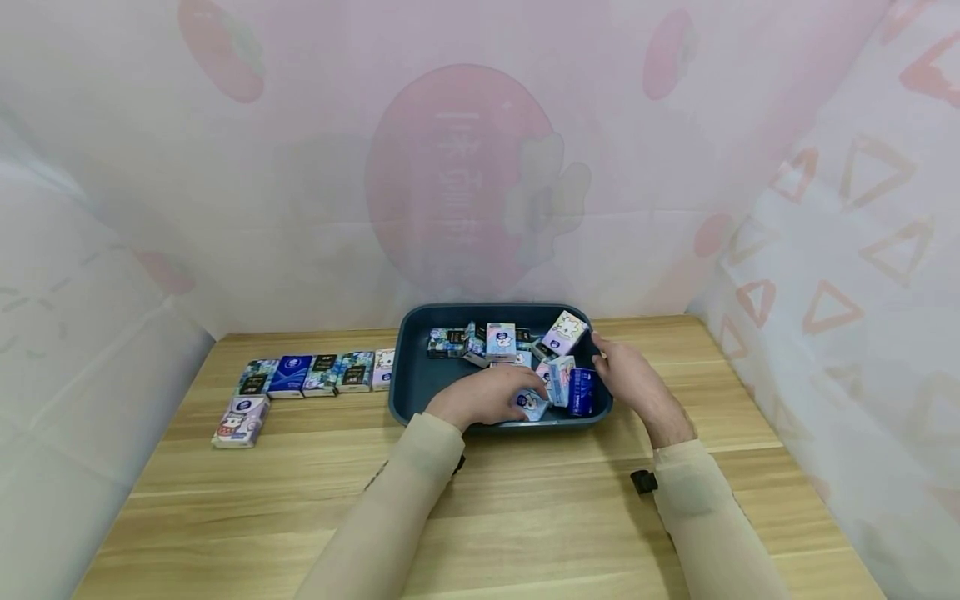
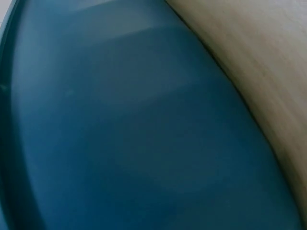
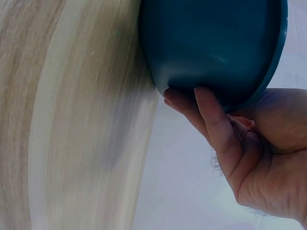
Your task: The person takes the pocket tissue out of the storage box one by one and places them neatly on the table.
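A dark blue-green tray (image 1: 420, 387) on the table holds several small tissue packs, some piled on others. Reaching over its front rim, my left hand (image 1: 487, 395) has its fingers curled around a light blue tissue pack (image 1: 531, 405). Beside that pack stand a pink-and-blue pack (image 1: 561, 379) and a dark blue pack (image 1: 581, 392). My right hand (image 1: 628, 377) grips the tray's right side. The right wrist view shows the right hand's fingers (image 3: 213, 120) against the outer wall of the tray (image 3: 211, 52). The left wrist view shows only tray wall (image 2: 134, 120) and table.
Left of the tray, a row of tissue packs lies on the wooden table (image 1: 525, 517), including a blue pack (image 1: 290, 376). A pink-and-white pack (image 1: 241, 421) lies in front of the row's left end. A printed curtain (image 1: 315, 208) hangs behind the table and along both sides.
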`<state>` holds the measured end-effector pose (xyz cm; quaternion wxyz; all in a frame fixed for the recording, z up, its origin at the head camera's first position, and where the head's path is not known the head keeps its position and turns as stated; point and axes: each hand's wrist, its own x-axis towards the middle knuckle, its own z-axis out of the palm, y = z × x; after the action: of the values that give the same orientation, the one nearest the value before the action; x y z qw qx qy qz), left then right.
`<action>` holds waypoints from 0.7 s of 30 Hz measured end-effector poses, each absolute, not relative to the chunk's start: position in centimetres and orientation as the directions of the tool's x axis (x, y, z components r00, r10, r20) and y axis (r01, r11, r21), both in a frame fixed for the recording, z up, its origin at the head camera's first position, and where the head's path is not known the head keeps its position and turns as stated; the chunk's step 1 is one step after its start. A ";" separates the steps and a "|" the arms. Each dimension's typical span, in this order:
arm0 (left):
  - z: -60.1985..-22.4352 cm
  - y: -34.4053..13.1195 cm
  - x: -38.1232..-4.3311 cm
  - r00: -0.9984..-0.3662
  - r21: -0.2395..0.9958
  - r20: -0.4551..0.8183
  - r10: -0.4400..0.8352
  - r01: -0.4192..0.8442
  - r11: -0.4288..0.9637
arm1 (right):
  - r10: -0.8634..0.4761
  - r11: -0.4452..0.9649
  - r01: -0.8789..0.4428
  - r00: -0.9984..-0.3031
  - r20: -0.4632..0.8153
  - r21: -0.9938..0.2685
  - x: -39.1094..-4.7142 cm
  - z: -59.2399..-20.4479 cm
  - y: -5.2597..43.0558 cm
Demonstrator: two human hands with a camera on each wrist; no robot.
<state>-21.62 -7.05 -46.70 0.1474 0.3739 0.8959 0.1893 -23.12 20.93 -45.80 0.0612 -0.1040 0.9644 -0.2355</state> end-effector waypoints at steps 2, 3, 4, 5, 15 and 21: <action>-46.8 -6.9 -21.7 -0.671 0.448 -0.121 0.731 0.621 0.644 | -0.228 0.867 -0.170 -0.971 -0.070 -0.468 -23.1 -45.7 20.9; -46.8 -6.9 -21.7 -0.668 0.450 -0.123 0.734 0.621 0.641 | -0.228 0.868 -0.170 -0.971 -0.069 -0.467 -23.2 -45.7 20.9; -46.8 -6.9 -21.8 -0.667 0.446 -0.128 0.734 0.622 0.643 | -0.228 0.868 -0.171 -0.971 -0.069 -0.467 -23.2 -45.7 20.9; -46.8 -6.8 -21.8 -0.666 0.441 -0.135 0.734 0.623 0.646 | -0.228 0.868 -0.170 -0.971 -0.070 -0.467 -23.2 -45.7 20.9; -46.3 -7.1 -21.8 -0.684 0.385 -0.199 0.702 0.604 0.698 | -0.234 0.864 -0.172 -0.969 -0.075 -0.472 -23.3 -45.8 20.9; -46.0 -7.7 -21.6 -0.679 0.343 -0.192 0.709 0.630 0.696 | -0.236 0.862 -0.171 -0.969 -0.078 -0.477 -23.3 -45.8 21.1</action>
<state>-21.60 -7.71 -46.05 0.1567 0.3689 0.9075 0.1255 -23.28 21.06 -45.78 0.0669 -0.1057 0.9626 -0.2405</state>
